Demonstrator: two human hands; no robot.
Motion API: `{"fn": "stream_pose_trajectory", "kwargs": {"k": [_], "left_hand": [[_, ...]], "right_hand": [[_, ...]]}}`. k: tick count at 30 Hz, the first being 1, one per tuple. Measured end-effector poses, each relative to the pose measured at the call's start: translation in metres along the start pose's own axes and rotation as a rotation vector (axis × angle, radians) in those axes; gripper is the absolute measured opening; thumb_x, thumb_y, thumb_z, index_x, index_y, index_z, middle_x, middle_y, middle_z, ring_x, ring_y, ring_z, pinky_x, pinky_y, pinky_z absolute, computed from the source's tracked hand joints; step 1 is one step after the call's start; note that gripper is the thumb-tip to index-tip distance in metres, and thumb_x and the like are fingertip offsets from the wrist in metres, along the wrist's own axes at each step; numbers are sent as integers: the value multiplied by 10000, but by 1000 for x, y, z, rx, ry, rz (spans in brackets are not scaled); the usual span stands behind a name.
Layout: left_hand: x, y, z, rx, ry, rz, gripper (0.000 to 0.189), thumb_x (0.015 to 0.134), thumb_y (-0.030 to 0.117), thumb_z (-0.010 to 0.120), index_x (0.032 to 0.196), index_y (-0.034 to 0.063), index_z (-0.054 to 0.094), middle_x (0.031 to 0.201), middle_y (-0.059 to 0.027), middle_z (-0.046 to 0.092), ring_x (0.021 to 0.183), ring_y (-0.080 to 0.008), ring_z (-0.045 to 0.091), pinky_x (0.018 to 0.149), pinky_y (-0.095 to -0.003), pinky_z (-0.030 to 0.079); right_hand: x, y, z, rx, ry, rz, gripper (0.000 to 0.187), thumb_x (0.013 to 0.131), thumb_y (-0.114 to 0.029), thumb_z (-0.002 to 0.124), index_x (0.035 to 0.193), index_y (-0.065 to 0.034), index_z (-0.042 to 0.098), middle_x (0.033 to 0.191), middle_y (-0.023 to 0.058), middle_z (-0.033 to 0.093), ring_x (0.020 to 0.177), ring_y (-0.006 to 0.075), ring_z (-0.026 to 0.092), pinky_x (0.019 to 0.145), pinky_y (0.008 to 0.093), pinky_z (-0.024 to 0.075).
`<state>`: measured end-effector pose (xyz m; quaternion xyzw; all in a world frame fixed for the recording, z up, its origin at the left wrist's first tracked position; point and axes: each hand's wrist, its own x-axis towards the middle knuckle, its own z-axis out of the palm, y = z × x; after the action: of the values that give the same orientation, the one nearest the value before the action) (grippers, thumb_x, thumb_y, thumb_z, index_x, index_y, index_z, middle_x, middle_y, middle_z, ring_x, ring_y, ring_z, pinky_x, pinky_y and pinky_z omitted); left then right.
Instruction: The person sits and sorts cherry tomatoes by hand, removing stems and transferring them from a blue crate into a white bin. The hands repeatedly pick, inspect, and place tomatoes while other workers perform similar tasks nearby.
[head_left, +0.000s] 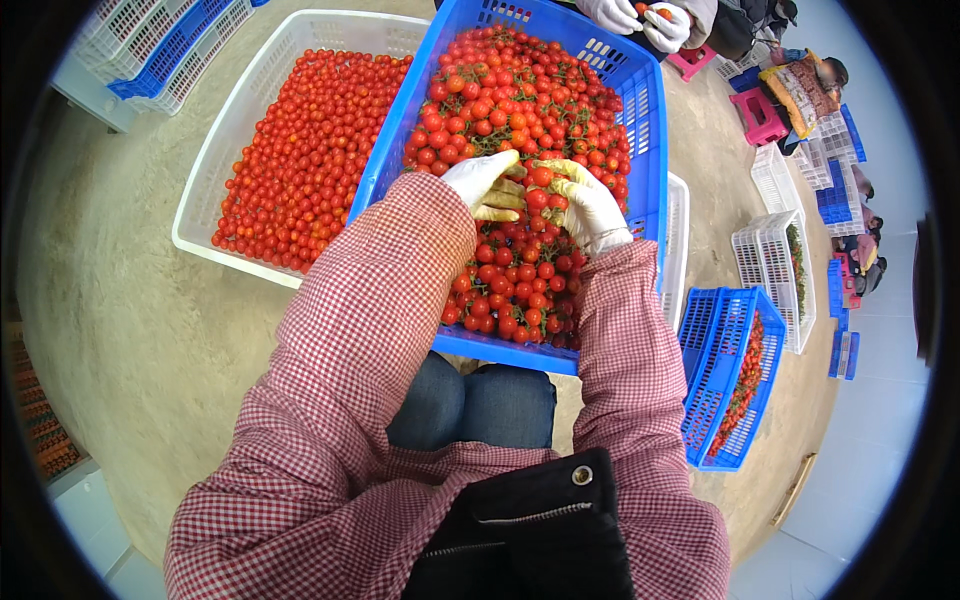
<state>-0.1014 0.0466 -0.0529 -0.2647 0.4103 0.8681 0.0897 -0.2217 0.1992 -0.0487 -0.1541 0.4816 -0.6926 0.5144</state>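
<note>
A blue plastic crate (510, 352) full of cherry tomatoes (510, 300), many on green stems, stands before me. Both my hands wear white gloves with yellow-green stained fingers and are over the middle of the crate. My left hand (491, 187) has its fingers half curled and spread, with no tomato visible in it. My right hand (585, 199) curls around a few red tomatoes (538, 196) at its fingertips; whether it grips them is unclear. To the left, a white plastic crate (202, 187) holds loose cherry tomatoes without visible stems (315, 157).
At the crate's far side a co-worker's gloved hands (666, 28) hold tomatoes. Blue crates (701, 337) and white crates (750, 247) stand at the right, with pink stools (757, 116) and people beyond. Stacked crates (161, 52) stand at the upper left.
</note>
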Motion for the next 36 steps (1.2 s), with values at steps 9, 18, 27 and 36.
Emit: {"fn": "stream_pose_trajectory", "kwargs": {"k": [9, 18, 27, 36], "left_hand": [[1, -4, 0, -297, -120, 28, 284, 900, 266, 451, 1078, 46, 477, 947, -93, 577, 824, -232, 607, 592, -324, 557], [2, -4, 4, -377, -86, 49, 266, 909, 224, 425, 1087, 28, 442, 1068, -136, 504, 885, -291, 580, 679, -411, 560], [7, -9, -2, -390, -138, 130, 272, 927, 250, 380, 1083, 41, 459, 1023, -127, 538, 822, -275, 593, 652, -389, 549], [6, -6, -1, -489, -207, 132, 253, 910, 208, 419, 1072, 24, 484, 950, -117, 578, 806, -247, 611, 660, -341, 556]], "right_hand": [[-5, -5, 14, -234, 58, -4, 313, 837, -101, 487, 1132, -1, 510, 974, 84, 595, 786, 130, 568, 647, 236, 451], [-11, -10, 21, -375, 70, -137, 311, 770, -3, 519, 1080, 22, 532, 1002, 99, 599, 888, 157, 578, 781, 277, 466], [-14, -4, 42, -1002, 107, -485, 323, 698, 5, 586, 1021, -10, 578, 992, 89, 563, 814, 160, 583, 747, 255, 468], [-10, -7, 56, -1003, 5, -732, 255, 679, -23, 609, 932, 1, 600, 976, 113, 568, 854, 203, 576, 756, 280, 469]]}}
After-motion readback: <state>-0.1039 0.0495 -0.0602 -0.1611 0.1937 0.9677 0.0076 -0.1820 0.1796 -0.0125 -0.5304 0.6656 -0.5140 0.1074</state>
